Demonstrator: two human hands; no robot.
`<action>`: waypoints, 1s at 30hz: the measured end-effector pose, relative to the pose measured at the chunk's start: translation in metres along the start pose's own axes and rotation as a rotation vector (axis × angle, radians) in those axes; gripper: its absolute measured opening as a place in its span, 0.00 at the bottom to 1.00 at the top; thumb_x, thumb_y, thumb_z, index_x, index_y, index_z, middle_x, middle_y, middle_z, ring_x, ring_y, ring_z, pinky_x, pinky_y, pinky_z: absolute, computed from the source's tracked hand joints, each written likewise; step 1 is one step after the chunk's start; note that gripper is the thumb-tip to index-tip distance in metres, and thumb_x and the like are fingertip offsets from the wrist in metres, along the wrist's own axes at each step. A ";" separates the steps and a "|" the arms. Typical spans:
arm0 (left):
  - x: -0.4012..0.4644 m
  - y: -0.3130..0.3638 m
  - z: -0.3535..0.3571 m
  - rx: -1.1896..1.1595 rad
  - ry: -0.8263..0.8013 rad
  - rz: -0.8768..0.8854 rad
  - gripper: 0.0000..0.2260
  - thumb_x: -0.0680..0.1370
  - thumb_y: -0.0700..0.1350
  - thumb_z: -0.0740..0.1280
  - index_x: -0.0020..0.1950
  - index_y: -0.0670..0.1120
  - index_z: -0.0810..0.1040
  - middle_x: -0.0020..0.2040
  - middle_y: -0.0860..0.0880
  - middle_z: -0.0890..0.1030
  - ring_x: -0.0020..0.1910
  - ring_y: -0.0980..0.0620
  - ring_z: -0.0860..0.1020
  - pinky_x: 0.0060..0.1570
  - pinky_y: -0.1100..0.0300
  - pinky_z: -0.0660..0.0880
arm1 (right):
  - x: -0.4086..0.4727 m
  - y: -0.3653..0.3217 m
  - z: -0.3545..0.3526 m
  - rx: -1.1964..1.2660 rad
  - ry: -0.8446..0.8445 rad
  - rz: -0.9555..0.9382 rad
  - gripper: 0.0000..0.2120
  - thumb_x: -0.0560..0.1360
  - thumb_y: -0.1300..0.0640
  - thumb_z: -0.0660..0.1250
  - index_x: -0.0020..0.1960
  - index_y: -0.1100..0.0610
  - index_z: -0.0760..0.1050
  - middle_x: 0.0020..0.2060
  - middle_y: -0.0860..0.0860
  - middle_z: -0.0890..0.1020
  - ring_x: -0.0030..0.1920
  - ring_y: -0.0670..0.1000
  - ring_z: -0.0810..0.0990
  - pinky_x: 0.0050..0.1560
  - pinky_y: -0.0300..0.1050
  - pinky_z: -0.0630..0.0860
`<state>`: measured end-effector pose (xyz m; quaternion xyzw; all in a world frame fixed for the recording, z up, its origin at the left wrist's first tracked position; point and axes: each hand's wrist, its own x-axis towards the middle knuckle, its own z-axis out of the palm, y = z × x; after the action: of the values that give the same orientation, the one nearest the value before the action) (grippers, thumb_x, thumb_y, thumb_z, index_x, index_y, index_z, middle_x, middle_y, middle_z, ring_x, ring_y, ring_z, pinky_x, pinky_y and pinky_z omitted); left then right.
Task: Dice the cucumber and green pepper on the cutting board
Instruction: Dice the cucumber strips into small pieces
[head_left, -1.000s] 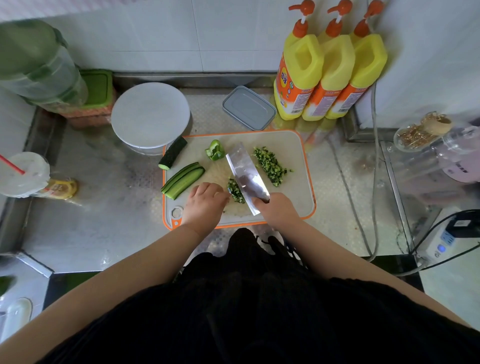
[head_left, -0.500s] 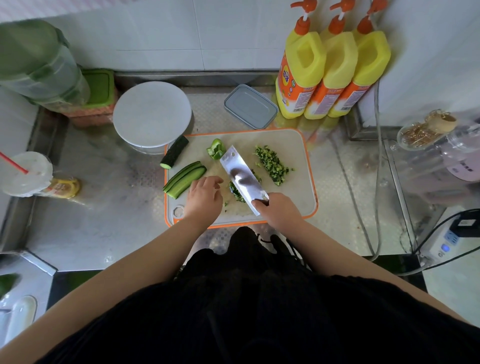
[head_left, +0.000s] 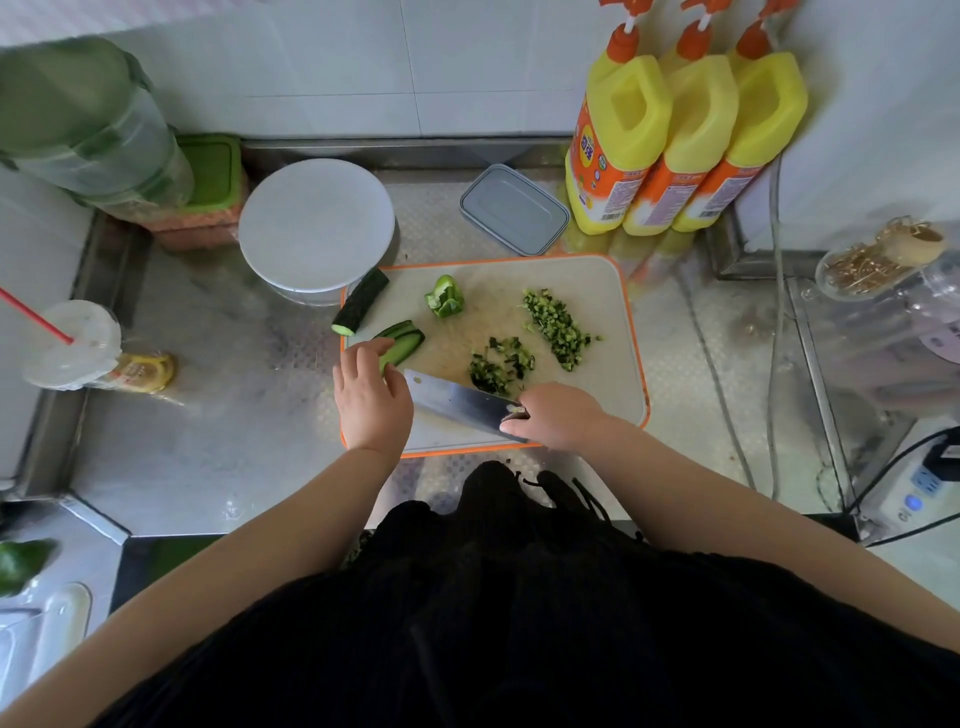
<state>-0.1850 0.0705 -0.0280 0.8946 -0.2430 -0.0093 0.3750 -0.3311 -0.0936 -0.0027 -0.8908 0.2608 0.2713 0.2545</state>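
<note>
Left fingers on the cucumber strips, right hand gripping the cleaver on the board.

The left hand (head_left: 371, 397) curls its fingertips onto the long green cucumber strips (head_left: 402, 343) at the board's left edge, pinching their near end. The right hand (head_left: 558, 415) is clenched round the handle of the broad steel cleaver (head_left: 457, 402), whose blade lies low across the near part of the white, orange-rimmed plastic cutting board (head_left: 613, 301). Just beyond the blade sits a small heap of dark green dice (head_left: 498, 364); a longer row of finer green dice (head_left: 558, 327) lies to its right. A bright green pepper chunk (head_left: 444, 297) rests toward the far side, and a dark uncut cucumber stub (head_left: 361, 307) overhangs the board's far left corner, beside a round white lidded container (head_left: 317, 228).
</note>
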 end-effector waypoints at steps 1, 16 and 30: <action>0.001 0.000 0.000 0.015 0.000 0.007 0.14 0.74 0.32 0.62 0.59 0.41 0.76 0.56 0.43 0.76 0.54 0.42 0.71 0.57 0.53 0.67 | 0.001 0.003 -0.001 0.012 0.015 0.020 0.17 0.76 0.46 0.60 0.35 0.57 0.69 0.32 0.52 0.72 0.38 0.55 0.74 0.35 0.45 0.67; 0.029 -0.014 0.000 0.483 -0.461 -0.109 0.29 0.80 0.47 0.61 0.79 0.46 0.53 0.78 0.47 0.56 0.75 0.44 0.56 0.73 0.47 0.56 | -0.007 0.028 -0.006 0.376 0.335 0.461 0.18 0.78 0.51 0.58 0.32 0.56 0.60 0.28 0.51 0.67 0.28 0.50 0.65 0.28 0.44 0.60; 0.049 -0.011 -0.007 0.394 -0.539 -0.257 0.20 0.79 0.46 0.64 0.71 0.46 0.67 0.66 0.42 0.69 0.65 0.40 0.68 0.61 0.44 0.70 | -0.008 0.008 0.003 0.243 0.195 0.228 0.19 0.78 0.46 0.59 0.34 0.56 0.64 0.30 0.51 0.69 0.30 0.51 0.68 0.31 0.44 0.62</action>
<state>-0.1356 0.0595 -0.0223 0.9383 -0.2160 -0.2449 0.1138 -0.3423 -0.0949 -0.0024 -0.8404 0.4143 0.1772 0.3011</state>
